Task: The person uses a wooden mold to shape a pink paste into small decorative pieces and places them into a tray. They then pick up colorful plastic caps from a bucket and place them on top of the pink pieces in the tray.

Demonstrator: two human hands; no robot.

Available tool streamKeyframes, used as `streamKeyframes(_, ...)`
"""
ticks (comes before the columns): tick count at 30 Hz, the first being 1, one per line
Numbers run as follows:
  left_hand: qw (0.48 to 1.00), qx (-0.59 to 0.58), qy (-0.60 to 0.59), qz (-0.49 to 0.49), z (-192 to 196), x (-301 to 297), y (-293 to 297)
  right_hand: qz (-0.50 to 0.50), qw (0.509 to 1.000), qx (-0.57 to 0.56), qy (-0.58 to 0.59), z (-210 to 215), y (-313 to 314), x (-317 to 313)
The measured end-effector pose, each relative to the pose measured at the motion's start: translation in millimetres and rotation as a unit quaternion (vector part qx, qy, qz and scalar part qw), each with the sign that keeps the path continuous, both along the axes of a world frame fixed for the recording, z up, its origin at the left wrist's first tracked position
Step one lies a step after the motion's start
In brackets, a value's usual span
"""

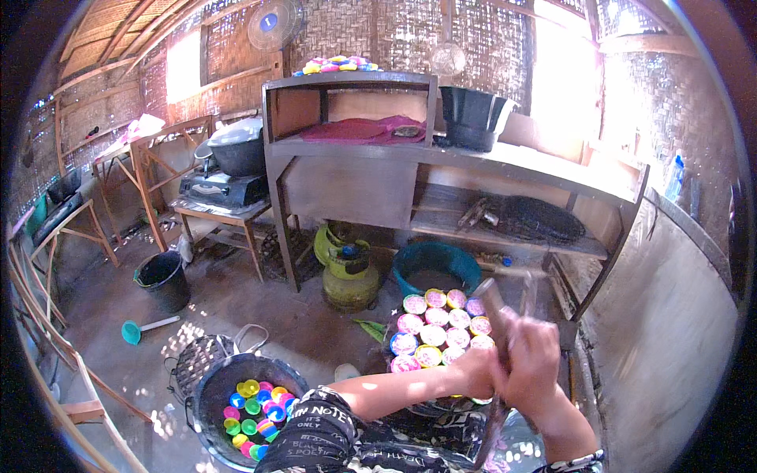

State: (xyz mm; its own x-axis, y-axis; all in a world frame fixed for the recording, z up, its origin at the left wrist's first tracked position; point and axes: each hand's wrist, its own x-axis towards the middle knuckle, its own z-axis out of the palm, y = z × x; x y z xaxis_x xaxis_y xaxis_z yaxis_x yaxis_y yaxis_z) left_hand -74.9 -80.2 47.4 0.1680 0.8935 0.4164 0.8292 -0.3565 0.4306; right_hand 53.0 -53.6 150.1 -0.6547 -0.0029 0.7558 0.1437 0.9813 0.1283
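My left hand (475,372) is closed round a long brown stick-like piece (490,303), which rises past the fingers and runs down towards my lap. Close against it on the right, my right hand (532,359) is closed too, smeared by motion. A thin blurred shape (528,293) sticks up from it, too smeared to name. Just beyond my hands stand several small colourful cups (432,335) filled with something pink and white, packed in rows. My forearms and hands hide the near part of these rows.
At the left sits a dark bucket (199,410) holding bright small cups (254,406). Further off are a black pail (163,284), a green dipper (132,332), green gas cylinders (351,280) and a teal basin (402,264). A wooden shelf unit (347,185) spans the back.
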Motion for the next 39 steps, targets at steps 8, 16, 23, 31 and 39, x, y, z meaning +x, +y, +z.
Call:
streamKeyframes(8, 0.967, 0.159, 0.193, -0.044, 30.9, 20.6, -26.7, 0.028, 0.92, -0.372, -0.122, -1.1, -13.3, 87.7)
streamKeyframes(16, 0.982, 0.123, -0.11, -0.088, 17.8, -31.6, -3.5, 0.06, 0.817, -0.373, 0.435, -6.4, 10.9, 191.3)
streamKeyframes(23, 0.867, 0.11, -0.385, -0.296, 0.8, 21.4, 32.8, 0.173, 0.695, -0.358, 0.599, -68.7, 13.7, 150.9)
streamKeyframes(31, 0.816, 0.154, -0.538, -0.145, 14.2, 12.2, 13.6, -0.401, 0.662, -0.624, -0.106, -313.0, 73.2, 198.3)
streamKeyframes(39, 0.912, 0.107, -0.367, -0.146, -37.0, 23.2, 26.1, -0.51, 0.507, -0.634, -0.286, -480.8, 28.1, 252.7)
